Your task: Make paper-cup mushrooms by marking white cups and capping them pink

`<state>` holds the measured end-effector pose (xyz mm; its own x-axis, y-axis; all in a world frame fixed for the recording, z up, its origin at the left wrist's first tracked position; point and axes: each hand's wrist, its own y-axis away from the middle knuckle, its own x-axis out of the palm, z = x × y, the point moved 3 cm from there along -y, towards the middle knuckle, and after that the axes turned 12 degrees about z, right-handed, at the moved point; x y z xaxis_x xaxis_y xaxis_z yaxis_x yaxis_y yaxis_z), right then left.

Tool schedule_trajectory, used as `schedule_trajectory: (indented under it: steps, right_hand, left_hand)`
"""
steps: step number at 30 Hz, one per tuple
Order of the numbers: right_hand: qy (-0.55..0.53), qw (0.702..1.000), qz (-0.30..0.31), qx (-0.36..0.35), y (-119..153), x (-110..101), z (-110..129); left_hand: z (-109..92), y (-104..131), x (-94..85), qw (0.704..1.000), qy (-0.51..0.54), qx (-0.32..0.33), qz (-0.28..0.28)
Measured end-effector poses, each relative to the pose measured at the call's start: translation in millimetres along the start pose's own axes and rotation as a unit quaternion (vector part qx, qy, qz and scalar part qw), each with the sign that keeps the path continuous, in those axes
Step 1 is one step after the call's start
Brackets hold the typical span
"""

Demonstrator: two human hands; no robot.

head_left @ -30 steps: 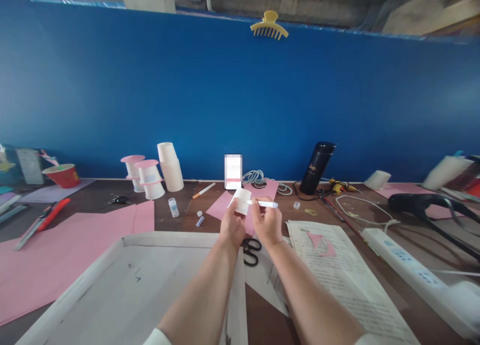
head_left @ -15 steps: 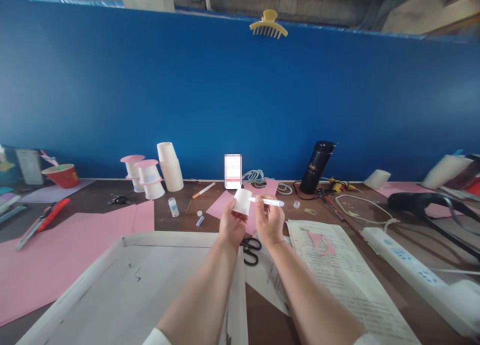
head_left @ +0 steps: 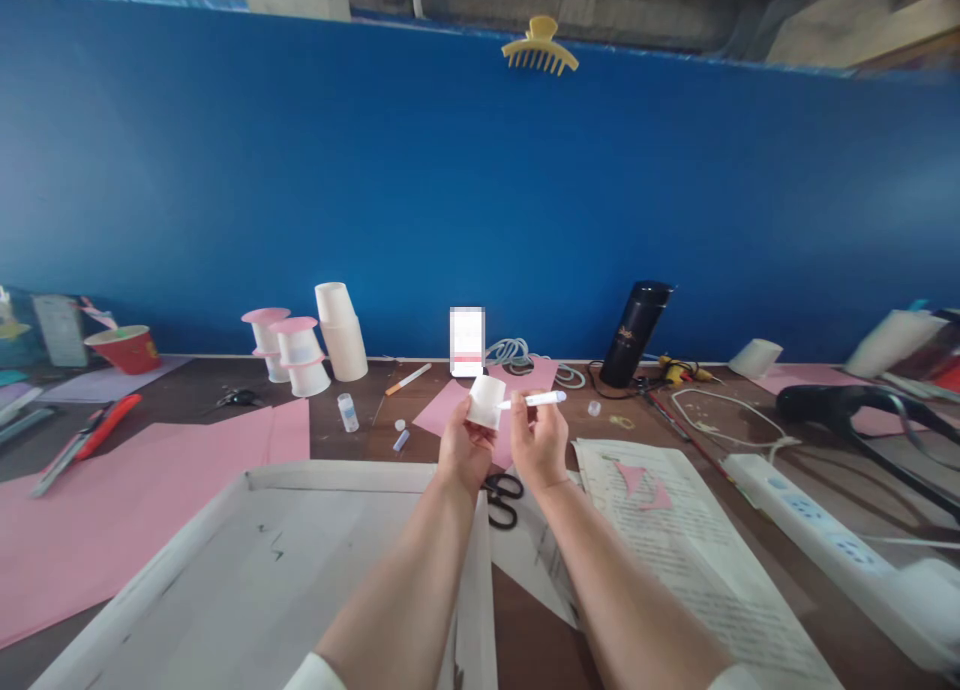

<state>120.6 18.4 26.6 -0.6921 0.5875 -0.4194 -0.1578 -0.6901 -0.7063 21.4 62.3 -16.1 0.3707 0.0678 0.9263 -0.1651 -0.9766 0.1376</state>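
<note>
My left hand [head_left: 466, 450] is closed around a small white paper cup [head_left: 486, 399], held up above the table. In my right hand [head_left: 541, 445] is a white marker with a pale purple end [head_left: 544, 399], pinched between the fingers. Its tip points left and is at the cup's side; whether it touches cannot be made out. Under the hands lie pink paper [head_left: 441, 408] and black-handled scissors [head_left: 502, 500], whose blades are hidden.
A white tray [head_left: 322, 473] lies front left, beside pink sheets [head_left: 165, 480]. Stacked cups [head_left: 343, 345], a phone with a blurred screen [head_left: 467, 342] and a black bottle [head_left: 636, 335] stand along the blue partition. A power strip [head_left: 814, 520] lies right.
The marker has shifted very slightly left and its rear end sits a little higher. Both hands keep their hold, and the view has moved slightly.
</note>
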Motion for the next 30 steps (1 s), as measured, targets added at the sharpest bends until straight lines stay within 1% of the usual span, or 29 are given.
schedule_trajectory:
  steps: [8,12,17,22,30]
  right_hand:
    - [-0.029,0.999,0.032,-0.019,-1.7,2.0,2.0]
    - [-0.024,0.999,0.023,-0.023,-2.3,0.4,2.2]
    - [-0.005,1.0,-0.004,-0.022,-2.1,-0.1,1.1]
    - [-0.008,0.999,-0.035,-0.007,-2.0,-2.3,-1.7]
    - [-0.008,1.0,-0.008,-0.024,1.6,2.9,0.6]
  left_hand:
    - [-0.3,0.0,0.1,1.0,0.006,-0.002,-0.005]
    - [-0.6,0.9,0.6,1.0,0.01,-0.004,-0.006]
    - [-0.1,0.3,0.5,1.0,0.017,-0.007,-0.009]
    - [-1.0,0.8,2.2,1.0,0.023,-0.01,-0.016]
    - [-1.5,0.8,2.2,1.0,0.026,-0.009,-0.012]
